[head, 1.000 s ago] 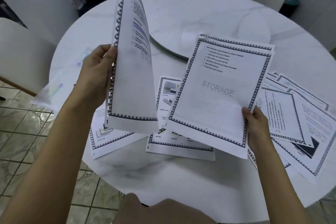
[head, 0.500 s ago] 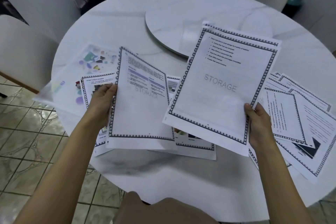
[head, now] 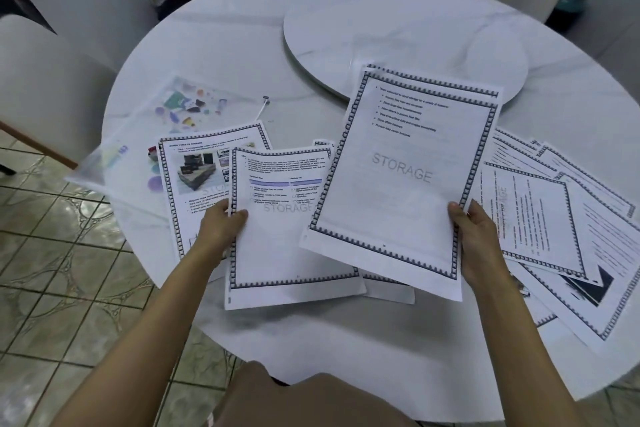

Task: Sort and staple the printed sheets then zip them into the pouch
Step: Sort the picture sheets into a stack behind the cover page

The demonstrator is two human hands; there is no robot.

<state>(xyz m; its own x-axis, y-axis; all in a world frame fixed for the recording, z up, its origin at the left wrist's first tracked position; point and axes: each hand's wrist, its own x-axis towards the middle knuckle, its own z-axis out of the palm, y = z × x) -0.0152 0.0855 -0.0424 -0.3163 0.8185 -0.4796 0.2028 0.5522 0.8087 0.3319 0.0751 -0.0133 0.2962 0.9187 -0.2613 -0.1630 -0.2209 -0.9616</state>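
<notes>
View from a head-worn camera looking down at a round white marble table (head: pixel 242 55) with a raised turntable (head: pixel 398 28) at its centre. Two bare forearms reach in from the near edge.

The left hand (head: pixel 221 225) pinches the left edge of a table sheet (head: pixel 284 246), thumb on top and fingers curled beneath. This bordered page has a printed table and a grey "STORAGE" watermark. It lies low near the near edge; whether it rests flat on the surface is unclear.

The right hand (head: pixel 474 236) grips the lower right corner of a bulleted stack (head: pixel 408 163), at least two bordered pages, held tilted above the table with its top edge reaching over the turntable rim.

A photo sheet (head: pixel 197 170) lies toward the left edge, partly under the table sheet. More loose sheets (head: pixel 540 218) fan out overlapping along the right edge.

The pouch (head: pixel 145 128), clear with coloured shapes, lies at the left edge and overhangs it, its corner under the photo sheet.

A pale chair (head: pixel 45 80) stands left of the table on a tiled floor (head: pixel 52 270)
</notes>
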